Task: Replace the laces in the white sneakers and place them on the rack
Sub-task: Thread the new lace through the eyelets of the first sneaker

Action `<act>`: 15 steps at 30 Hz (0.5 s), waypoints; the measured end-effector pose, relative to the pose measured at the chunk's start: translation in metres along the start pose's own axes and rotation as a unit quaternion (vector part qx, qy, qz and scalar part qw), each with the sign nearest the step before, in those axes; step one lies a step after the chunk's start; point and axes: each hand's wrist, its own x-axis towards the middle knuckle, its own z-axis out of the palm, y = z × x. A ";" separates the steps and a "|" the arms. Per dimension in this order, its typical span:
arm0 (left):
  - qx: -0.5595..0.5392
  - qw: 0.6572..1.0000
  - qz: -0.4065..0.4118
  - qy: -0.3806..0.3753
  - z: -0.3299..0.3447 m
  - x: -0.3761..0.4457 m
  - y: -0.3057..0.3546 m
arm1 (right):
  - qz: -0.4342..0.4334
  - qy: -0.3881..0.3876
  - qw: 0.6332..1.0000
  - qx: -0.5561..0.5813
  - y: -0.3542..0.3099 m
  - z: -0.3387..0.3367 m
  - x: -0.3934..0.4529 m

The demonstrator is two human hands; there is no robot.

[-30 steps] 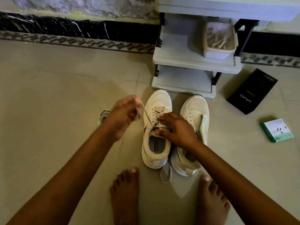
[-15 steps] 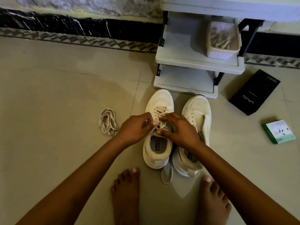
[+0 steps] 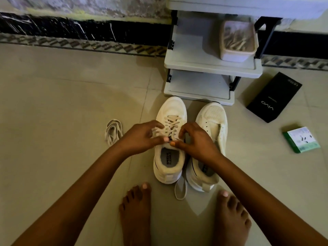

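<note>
Laced white mesh sneaker point(image 3: 170, 110), floor, beside unlaced white mesh sneaker point(image 3: 213, 118): beige flat lace point(image 3: 170, 127) is pinched by curled fingers of left hand point(image 3: 142, 137) and right hand point(image 3: 195, 139).

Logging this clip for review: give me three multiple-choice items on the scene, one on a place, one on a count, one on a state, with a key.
1. Where is the spare lace bundle?
A. on the floor left of the sneakers
B. on the rack
C. inside a sneaker

2. How many boxes lie on the floor right of the rack?
A. none
B. two
C. four

3. Which sneaker has laces through its eyelets?
A. both
B. right only
C. left only

Key: 1 A, it lies on tile beside the left hand. 2 B, the black box and green box. 3 C, the left sneaker shows crossed laces; the right sneaker shows bare eyelets.
</note>
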 end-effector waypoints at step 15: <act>0.070 0.997 -0.001 0.014 0.014 0.005 0.000 | 0.166 -0.104 0.945 0.260 -0.007 -0.022 0.007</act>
